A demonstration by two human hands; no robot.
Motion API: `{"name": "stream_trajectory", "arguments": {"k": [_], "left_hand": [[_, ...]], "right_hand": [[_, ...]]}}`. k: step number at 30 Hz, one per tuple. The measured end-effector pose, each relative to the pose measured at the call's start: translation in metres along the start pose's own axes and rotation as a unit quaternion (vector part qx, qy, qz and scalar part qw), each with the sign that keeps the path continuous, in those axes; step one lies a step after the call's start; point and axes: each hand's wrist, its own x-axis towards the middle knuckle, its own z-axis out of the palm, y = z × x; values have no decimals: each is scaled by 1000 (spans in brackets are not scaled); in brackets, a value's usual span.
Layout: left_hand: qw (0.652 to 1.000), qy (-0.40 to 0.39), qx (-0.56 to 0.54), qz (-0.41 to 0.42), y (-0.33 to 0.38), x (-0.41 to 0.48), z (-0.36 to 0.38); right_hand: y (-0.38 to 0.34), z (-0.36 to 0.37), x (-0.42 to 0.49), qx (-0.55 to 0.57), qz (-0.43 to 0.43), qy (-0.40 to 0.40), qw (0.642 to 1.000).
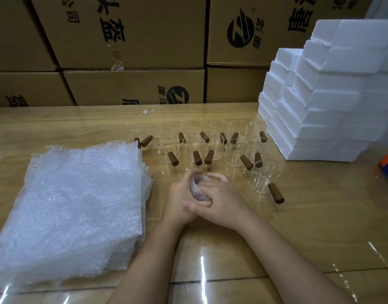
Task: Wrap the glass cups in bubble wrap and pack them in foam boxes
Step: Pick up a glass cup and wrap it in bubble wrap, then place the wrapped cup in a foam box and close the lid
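**Room at the near right**

Bare desk (309,227) lies open near right. Bubble wrap stack (74,205) fills the left, glass cups (193,150) crowd the middle, foam boxes (320,102) wall the far right, cartons (133,84) close the back.

Bubble wrap stack (74,207): thick pile of clear sheets, lying flat at the left, edges slightly uneven.

Glass cups (191,148): a cluster of clear cups with brown wooden stick handles, unwrapped, standing upright in rough rows between the wrap pile and the foam; handles point various ways.

Nearest cup (264,178): stands at the cluster's front right, handle pointing front-right.

Wrapped cup (197,189): small bubble-wrapped bundle, just in front of the cluster, gripped between left hand (180,196) and right hand (221,200), mostly hidden.

Foam boxes (320,110): white, stacked in a stepped pile at the right rear, just beside the rightmost cups.
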Motion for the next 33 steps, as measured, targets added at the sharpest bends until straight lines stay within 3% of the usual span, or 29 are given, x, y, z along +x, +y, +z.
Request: {"name": "stream_trajectory", "arguments": {"k": [3,9,14,21,24,28,33], "left_hand": [[1000,4,0,-7,1,-1,0],[1000,6,14,-23,4,-1,2],[1000,-10,12,-18,3,-1,1],[999,-7,25,-24,-2,-1,2],[999,-1,17,-35,0,-1,3],[999,-7,10,-39,1,-2,2],[999,-14,-19,-36,-2,-4,1]], "right_hand": [[0,5,-2,31,-3,20,999],[0,14,-11,-36,10,193,981],[-5,13,-7,-81,4,126,989],[0,3,0,-34,-11,16,999],[1,9,-3,5,6,49,999],[-2,24,-9,7,9,184,983],[-2,19,-9,-4,18,118,993]]}}
